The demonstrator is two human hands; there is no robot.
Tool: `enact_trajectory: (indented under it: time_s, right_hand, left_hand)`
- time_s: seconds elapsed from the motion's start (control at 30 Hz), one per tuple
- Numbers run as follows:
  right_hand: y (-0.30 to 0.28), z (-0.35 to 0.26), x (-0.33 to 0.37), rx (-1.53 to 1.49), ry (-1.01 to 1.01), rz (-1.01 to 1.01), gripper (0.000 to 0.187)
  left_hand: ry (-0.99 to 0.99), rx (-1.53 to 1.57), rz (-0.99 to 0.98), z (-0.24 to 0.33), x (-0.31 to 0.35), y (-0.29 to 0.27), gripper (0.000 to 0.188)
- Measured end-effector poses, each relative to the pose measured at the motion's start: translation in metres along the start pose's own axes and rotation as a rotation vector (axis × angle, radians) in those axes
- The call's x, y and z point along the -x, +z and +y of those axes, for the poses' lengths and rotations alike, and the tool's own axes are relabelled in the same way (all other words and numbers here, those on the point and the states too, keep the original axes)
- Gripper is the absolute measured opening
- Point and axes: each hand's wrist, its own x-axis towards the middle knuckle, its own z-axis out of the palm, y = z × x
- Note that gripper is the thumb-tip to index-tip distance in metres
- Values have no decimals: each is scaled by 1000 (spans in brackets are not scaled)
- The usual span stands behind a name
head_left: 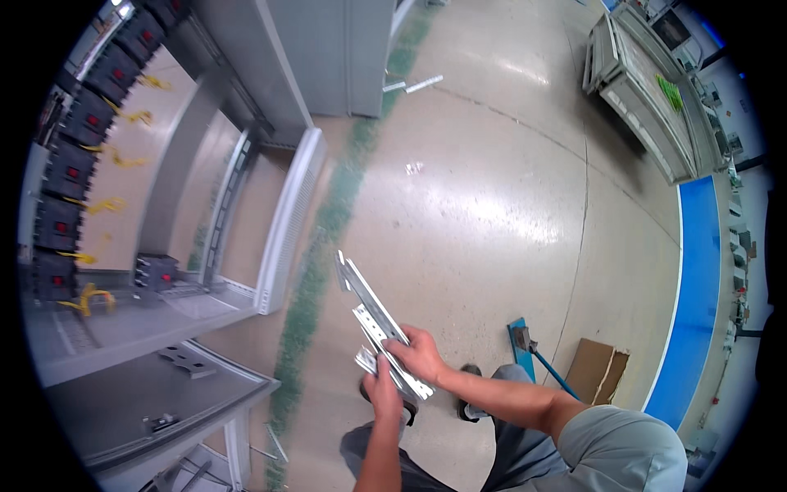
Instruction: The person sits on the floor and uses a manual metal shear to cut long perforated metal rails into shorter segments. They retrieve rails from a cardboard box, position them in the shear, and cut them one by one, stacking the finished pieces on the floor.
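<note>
In front of my legs, my right hand [420,354] is closed around a bundle of slotted metal rails [374,298] of differing lengths. The longest ones slant up and to the left, past my fingers. Just below, my left hand [384,387] grips the lower part of the same bundle, with its thumb and fingers near a short slotted rail [366,359]. The palms hide the middle of the bundle, so I cannot tell exactly which pieces each hand grips.
At left stands an open grey metal cabinet [283,221] with several black breakers [72,168] and yellow wires. A green line [316,254] runs along the floor beside it. At right are a blue broom [521,344], a cardboard piece [595,371] and a grey cart [648,123].
</note>
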Motion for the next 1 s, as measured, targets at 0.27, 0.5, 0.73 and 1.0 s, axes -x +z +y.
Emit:
enact_trajectory:
  time_s: [0.27,0.5,0.73,1.0]
  right_hand:
    - [-32,-158,112,34,30,-111,29]
    - [-119,-227,94,-217,7,26,29]
    - [-268,-325,4,-41,-207,136,30]
    - [-469,-467,-97,-84,-349,456,23]
  left_hand:
    - [-1,-55,-37,127,129,42,26]
    - [-43,-330,-168,204,128,153,23]
    - [71,-457,-166,243,79,375,32]
    - [405,-827,-249,295,33,662,23]
